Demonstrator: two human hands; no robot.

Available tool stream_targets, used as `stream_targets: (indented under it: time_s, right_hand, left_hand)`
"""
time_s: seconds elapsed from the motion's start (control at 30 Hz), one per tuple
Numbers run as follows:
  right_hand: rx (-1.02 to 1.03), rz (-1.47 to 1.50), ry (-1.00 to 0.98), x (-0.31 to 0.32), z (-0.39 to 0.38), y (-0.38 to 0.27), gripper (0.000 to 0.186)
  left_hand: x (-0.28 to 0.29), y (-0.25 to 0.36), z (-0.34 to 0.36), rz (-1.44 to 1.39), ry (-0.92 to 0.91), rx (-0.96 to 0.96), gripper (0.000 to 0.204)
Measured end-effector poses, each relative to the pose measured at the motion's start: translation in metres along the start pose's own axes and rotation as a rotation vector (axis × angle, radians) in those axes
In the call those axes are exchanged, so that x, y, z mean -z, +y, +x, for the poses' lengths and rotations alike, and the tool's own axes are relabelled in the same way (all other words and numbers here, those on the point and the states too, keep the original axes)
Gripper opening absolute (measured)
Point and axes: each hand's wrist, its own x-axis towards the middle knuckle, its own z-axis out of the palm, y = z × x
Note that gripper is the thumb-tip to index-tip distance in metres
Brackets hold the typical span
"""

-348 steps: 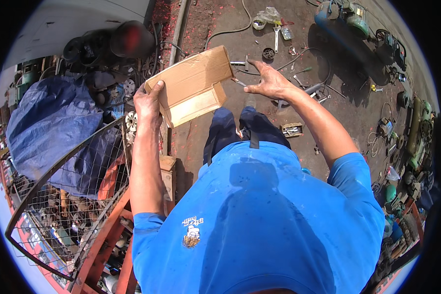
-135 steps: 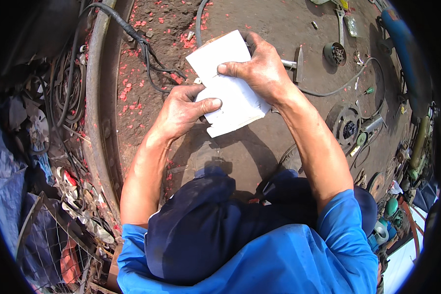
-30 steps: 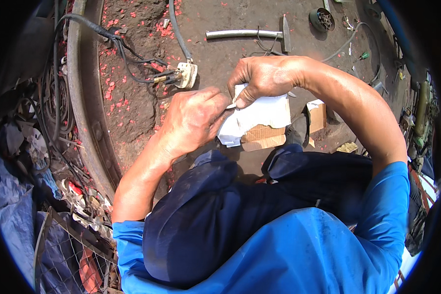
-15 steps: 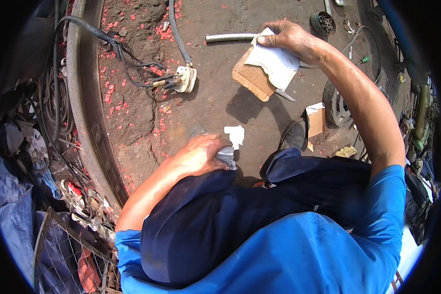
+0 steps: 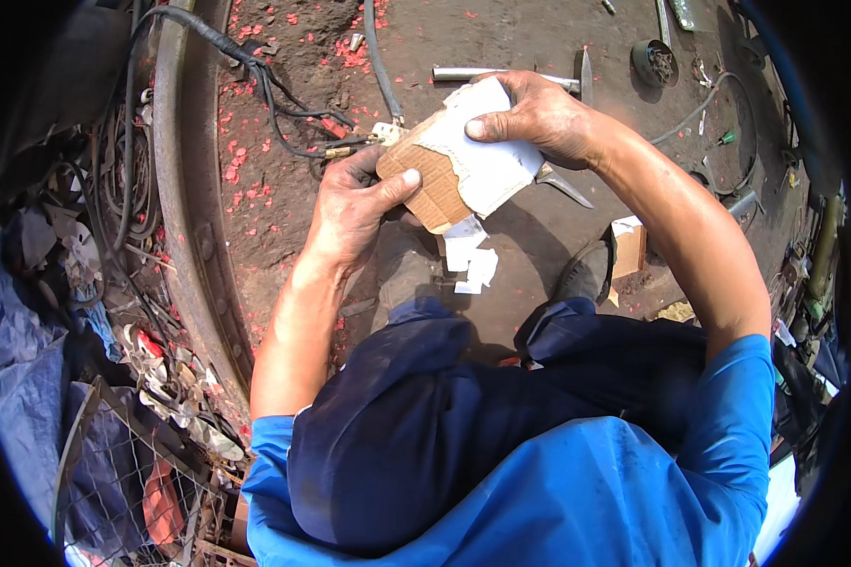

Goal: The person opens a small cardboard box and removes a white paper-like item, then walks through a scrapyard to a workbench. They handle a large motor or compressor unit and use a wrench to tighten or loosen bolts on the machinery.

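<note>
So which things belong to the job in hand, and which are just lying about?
In the job:
- cardboard, gripped by left hand and right hand
- white scraps below, probably

Lying about, apparently:
- hammer
- can
- cable

Hard, bright sunlight from above nearly bleaches the white paper (image 5: 501, 175) and throws dark shadows on the ground (image 5: 482, 38), while the fisheye bows the metal rail (image 5: 172, 180) at left, and towards the black, violet-fringed rim the upper corners turn dim and soft.
</note>
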Motion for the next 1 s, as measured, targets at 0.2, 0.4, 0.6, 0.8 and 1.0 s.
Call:
stream_targets:
  time_s: [0.2,0.4,0.6,0.8,1.0]
  right_hand:
    - [-0.019,0.092,-0.006,-0.006,0.001,-0.002,0.058]
    - [-0.003,0.141,0.081,0.020,0.027,0.008,0.062]
    - [0.133,0.059,0.194,0.028,0.082,0.020,0.059]
    - [0.172,0.058,0.125,0.025,0.126,0.031,0.060]
    - [0.185,0.162,0.044,0.025,0.145,0.032,0.063]
  left_hand:
    - [0.004,0.007,-0.012,0.148,-0.005,-0.067,0.028]
    - [0.042,0.006,-0.002,0.457,0.517,-0.466,0.024]
    - [0.094,0.011,0.040,0.526,0.725,-0.316,0.059]
    - [0.102,0.019,0.074,0.253,0.614,-0.104,0.027]
    - [0.090,0.015,0.075,-0.068,0.577,-0.158,0.021]
